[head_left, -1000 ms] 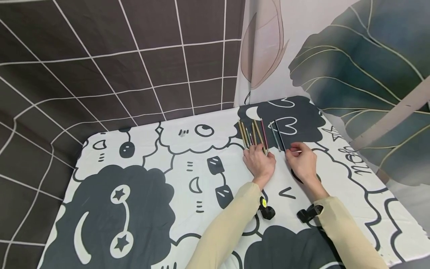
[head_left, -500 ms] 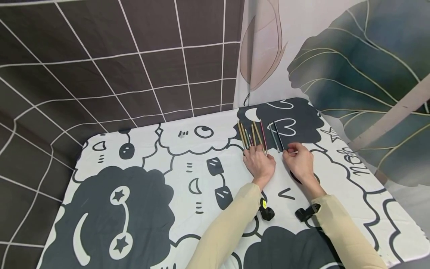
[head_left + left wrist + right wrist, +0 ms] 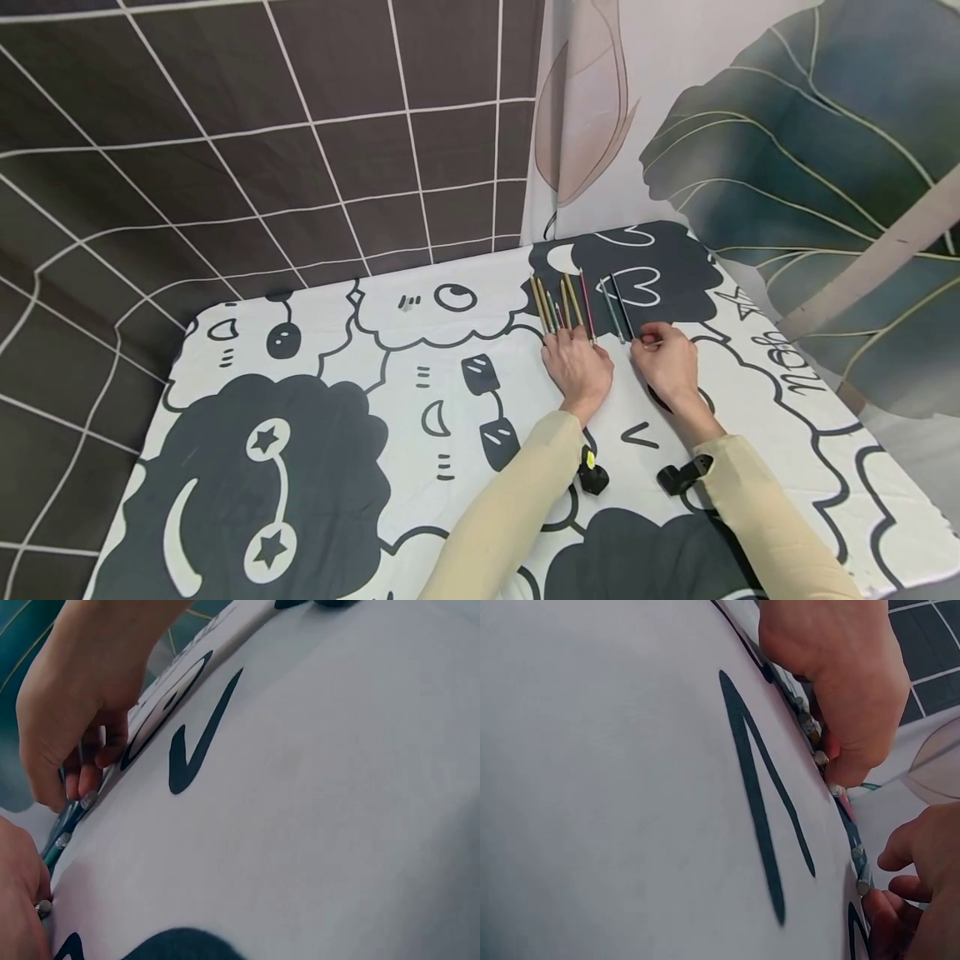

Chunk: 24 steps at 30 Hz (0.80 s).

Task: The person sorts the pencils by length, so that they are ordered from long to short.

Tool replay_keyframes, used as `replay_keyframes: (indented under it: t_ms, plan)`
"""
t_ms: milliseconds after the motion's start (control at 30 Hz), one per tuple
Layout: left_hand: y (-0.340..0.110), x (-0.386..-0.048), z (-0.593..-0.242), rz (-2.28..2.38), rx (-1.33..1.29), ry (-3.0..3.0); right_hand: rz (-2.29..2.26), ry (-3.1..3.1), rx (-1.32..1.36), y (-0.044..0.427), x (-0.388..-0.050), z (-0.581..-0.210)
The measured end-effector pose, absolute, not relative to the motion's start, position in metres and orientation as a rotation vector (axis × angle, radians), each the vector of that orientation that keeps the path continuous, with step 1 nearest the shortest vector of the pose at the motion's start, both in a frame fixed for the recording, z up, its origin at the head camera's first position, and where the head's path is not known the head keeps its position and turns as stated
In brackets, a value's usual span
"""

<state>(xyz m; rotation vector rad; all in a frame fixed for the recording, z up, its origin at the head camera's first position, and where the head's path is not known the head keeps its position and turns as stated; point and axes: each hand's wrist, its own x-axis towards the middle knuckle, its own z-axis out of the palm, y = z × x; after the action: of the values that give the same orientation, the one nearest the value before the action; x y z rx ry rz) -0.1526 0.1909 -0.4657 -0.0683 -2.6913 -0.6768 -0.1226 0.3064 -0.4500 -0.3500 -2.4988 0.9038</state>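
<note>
Outstretched, the left hand (image 3: 577, 368) touches pencils (image 3: 574, 298) lined up but unevenly spaced, the right hand's (image 3: 667, 367) hold on the dark pencil (image 3: 622, 305) unclear

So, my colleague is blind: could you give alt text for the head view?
A person's left hand rests at the near ends of several pencils; the right hand is at the near end of the rightmost pencil, a dark one. The pencils lie on white cloth with dark cartoon prints, beside dark gridded cloth.
</note>
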Motion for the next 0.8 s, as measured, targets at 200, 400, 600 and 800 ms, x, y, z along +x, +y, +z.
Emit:
replay_keyframes:
  t_ms: [200, 400, 600, 800]
  plan:
    - [0.1912, -0.1563, -0.4623, -0.535, -0.09, -2.759, 0.886, -2.521, -0.38, 0.3069, -0.125, -0.4517]
    - [0.1915, -0.1588, -0.4601, -0.426, -0.107, -2.812, 0.872, -2.537, -0.419, 0.306, -0.126, -0.4521]
    - [0.1913, -0.1597, -0.4602, -0.449, -0.094, -2.802, 0.861, -2.552, -0.435, 0.3055, -0.127, -0.4507]
    - [0.1917, -0.1596, -0.4624, -0.468, -0.062, -2.809, 0.838, -2.556, -0.392, 0.3062, -0.1277, -0.4516]
